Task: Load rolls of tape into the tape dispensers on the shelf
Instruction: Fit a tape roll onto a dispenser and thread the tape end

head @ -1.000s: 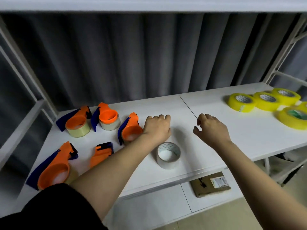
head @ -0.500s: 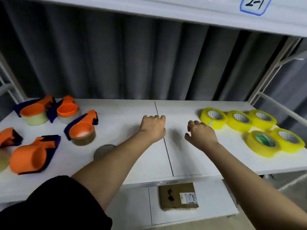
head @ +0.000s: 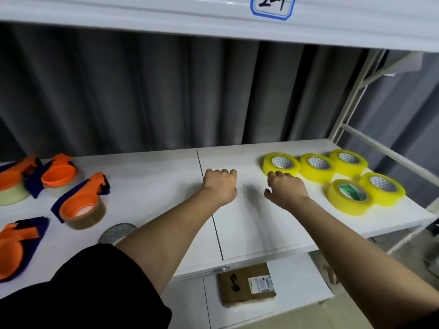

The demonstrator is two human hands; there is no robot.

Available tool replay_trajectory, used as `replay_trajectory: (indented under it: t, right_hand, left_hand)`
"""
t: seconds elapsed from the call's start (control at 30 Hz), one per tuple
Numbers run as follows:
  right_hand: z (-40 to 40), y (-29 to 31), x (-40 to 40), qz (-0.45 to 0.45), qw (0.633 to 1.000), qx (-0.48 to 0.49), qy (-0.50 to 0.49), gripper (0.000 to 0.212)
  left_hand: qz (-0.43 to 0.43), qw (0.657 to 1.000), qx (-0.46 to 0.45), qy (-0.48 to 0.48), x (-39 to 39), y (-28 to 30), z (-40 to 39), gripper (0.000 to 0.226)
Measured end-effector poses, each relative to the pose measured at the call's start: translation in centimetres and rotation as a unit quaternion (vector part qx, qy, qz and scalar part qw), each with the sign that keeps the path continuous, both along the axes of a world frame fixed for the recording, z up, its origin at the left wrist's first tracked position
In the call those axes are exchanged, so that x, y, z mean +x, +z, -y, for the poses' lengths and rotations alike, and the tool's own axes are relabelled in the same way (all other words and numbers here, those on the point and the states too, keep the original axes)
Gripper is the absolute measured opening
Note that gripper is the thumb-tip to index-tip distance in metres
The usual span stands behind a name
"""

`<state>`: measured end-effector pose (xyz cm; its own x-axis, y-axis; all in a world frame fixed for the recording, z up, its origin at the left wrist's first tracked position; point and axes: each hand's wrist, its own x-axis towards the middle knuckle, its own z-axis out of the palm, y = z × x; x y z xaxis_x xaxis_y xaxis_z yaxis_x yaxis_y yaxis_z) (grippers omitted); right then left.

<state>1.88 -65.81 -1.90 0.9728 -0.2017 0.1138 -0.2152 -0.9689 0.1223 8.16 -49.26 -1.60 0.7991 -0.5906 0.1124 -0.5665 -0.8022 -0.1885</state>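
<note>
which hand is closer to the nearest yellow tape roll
Right. The right hand has its knuckles just in front of the leftmost yellow tape roll, almost touching it. The left hand sits further left, near the shelf seam, well clear of it.

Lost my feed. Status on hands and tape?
Left hand curled, holding nothing. Right hand loosely curled, empty, beside nearest yellow tape roll. Five yellow rolls unloaded. Path clear.

Soft, even light; faint shadows beside the hands (head: 219,186) on the shelf (head: 249,229); edges bowed, slightly blurred.
</note>
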Motion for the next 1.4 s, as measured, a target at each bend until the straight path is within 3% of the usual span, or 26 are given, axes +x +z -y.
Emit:
replay_trajectory:
  t: [0.33,0.57,0.73,1.1,1.4]
  right_hand:
    - [7.4,-0.2,1.6,-0.034,0.999,-0.018,-0.001,0.046]
    - [14.9,-0.8,3.7,-0.078,0.995,-0.045,0.051,0.058]
    - [18.5,-0.7,4.9,-0.092,0.989,-0.056,0.1,0.055]
    - [21.1,-1.3,6.8,-0.079,0.987,-0.045,0.135,0.05]
    - [22.2,-2.2,7.6,-0.079,0.986,-0.037,0.139,0.049]
  left_hand:
    - [0.002,1.0,-0.002,0.011,0.5,0.2,6.6,0.032]
    - [-0.009,0.997,-0.025,0.077,1.0,-0.8,13.9,0.035]
    - [-0.025,0.994,-0.025,0.1,1.1,-2.1,18.8,0.042]
    - [-0.061,0.996,-0.015,0.055,3.5,-5.1,23.8,0.063]
    - [-0.069,0.996,0.026,0.06,5.0,-5.7,25.2,0.053]
